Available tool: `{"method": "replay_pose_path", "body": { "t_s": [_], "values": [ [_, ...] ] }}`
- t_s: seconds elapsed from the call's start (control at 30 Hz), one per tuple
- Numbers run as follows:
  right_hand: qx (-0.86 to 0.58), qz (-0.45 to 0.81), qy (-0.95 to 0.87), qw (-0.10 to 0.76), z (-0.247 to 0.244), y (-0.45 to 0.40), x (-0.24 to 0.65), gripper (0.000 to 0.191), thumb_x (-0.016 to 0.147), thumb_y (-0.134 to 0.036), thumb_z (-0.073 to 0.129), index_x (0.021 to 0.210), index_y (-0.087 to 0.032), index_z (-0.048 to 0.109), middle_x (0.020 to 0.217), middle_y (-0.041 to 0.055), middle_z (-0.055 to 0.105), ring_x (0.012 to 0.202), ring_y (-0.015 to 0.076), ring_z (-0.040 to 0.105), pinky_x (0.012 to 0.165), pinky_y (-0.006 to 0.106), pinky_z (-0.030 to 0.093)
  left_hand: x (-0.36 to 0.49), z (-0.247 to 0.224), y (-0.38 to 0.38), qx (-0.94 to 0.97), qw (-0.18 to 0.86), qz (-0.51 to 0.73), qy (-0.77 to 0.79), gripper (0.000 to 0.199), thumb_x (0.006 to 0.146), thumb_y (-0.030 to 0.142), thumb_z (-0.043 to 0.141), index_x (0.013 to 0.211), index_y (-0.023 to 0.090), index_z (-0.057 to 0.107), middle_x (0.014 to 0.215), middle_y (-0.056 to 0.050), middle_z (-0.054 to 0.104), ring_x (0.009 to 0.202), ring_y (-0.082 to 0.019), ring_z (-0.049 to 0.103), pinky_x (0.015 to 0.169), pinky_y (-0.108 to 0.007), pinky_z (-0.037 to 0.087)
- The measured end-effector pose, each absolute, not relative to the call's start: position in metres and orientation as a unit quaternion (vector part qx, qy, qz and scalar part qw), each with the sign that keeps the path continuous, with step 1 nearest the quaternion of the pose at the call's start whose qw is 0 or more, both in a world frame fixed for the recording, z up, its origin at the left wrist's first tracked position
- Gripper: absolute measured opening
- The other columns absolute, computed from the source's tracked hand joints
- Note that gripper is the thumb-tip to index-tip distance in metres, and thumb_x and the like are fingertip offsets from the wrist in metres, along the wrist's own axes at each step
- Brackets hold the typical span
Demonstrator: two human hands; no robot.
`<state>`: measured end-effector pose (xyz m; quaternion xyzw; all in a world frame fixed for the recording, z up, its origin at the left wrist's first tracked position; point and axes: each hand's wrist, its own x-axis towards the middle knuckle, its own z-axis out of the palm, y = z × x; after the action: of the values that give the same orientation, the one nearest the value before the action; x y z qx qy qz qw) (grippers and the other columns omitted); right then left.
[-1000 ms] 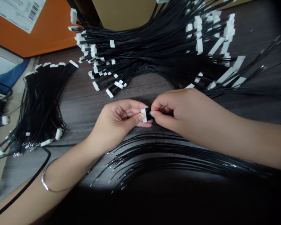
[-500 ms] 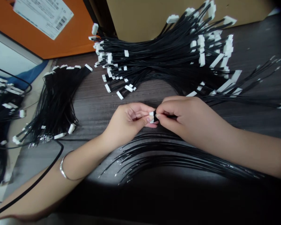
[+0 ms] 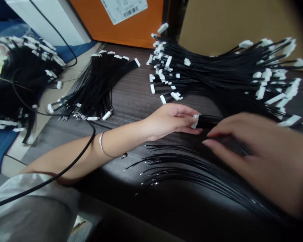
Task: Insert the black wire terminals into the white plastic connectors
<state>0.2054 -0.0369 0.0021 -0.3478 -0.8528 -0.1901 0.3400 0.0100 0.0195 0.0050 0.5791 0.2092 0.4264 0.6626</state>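
My left hand (image 3: 170, 121) pinches a white plastic connector (image 3: 195, 121), with a short bunch of black wires (image 3: 208, 121) running right from it. My right hand (image 3: 257, 154) is blurred, its fingers apart just below those wires and not visibly gripping them. A thin metal bangle (image 3: 101, 144) circles my left wrist. Beyond my hands lies a large bundle of black wires with white connectors (image 3: 217, 70). A smaller bundle (image 3: 98, 80) lies to its left. Bare crimped wire ends (image 3: 176, 164) fan out in front of my hands.
The dark wood-grain table (image 3: 133, 90) holds these bundles. Behind it stand a cardboard box (image 3: 229, 30) and an orange board with a barcode label (image 3: 123, 10). More wire bundles (image 3: 25, 64) lie at far left. A black cable (image 3: 65, 164) crosses my forearm.
My right hand has let go of the connector and moved right, its fingers parting. The view has swung, shifting the bundles and table leftward in frame and tilting them. My left hand keeps the connector.
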Motion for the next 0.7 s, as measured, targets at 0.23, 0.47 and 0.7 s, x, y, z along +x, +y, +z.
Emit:
{"method": "replay_pose_path", "body": {
  "t_s": [0.23,0.47,0.7],
  "values": [
    [-0.200,-0.304,-0.915,0.177,-0.019,-0.037,0.137,0.025,0.078,-0.002,0.047,0.083,-0.015,0.067,0.080,0.0069,0.065,0.069,0.0193,0.060,0.053,0.029,0.044,0.007,0.008,0.021,0.554,0.689,0.423,0.201,0.005,0.086,0.007,0.059,0.090,0.009,0.062,0.074,-0.002,0.068,0.072,-0.014,0.071,0.084,-0.033,0.056],
    [-0.228,-0.289,-0.906,0.212,-0.027,-0.024,0.124,0.016,0.086,-0.009,0.050,0.076,-0.013,0.062,0.077,0.0088,0.059,0.073,0.0209,0.057,0.063,0.034,0.048,0.007,0.011,0.025,0.538,0.699,0.434,0.182,0.005,0.088,0.010,0.058,0.084,0.009,0.061,0.067,-0.001,0.065,0.069,-0.014,0.070,0.079,-0.030,0.056],
    [-0.264,-0.131,-0.909,0.296,-0.012,-0.040,0.149,0.013,0.092,-0.016,0.048,0.082,-0.016,0.056,0.081,0.0051,0.061,0.073,0.0155,0.058,0.065,0.029,0.049,0.007,0.010,0.022,0.551,0.687,0.427,0.205,0.003,0.083,0.004,0.062,0.083,0.008,0.062,0.068,0.000,0.066,0.067,-0.011,0.069,0.073,-0.024,0.055]
  ]
}}
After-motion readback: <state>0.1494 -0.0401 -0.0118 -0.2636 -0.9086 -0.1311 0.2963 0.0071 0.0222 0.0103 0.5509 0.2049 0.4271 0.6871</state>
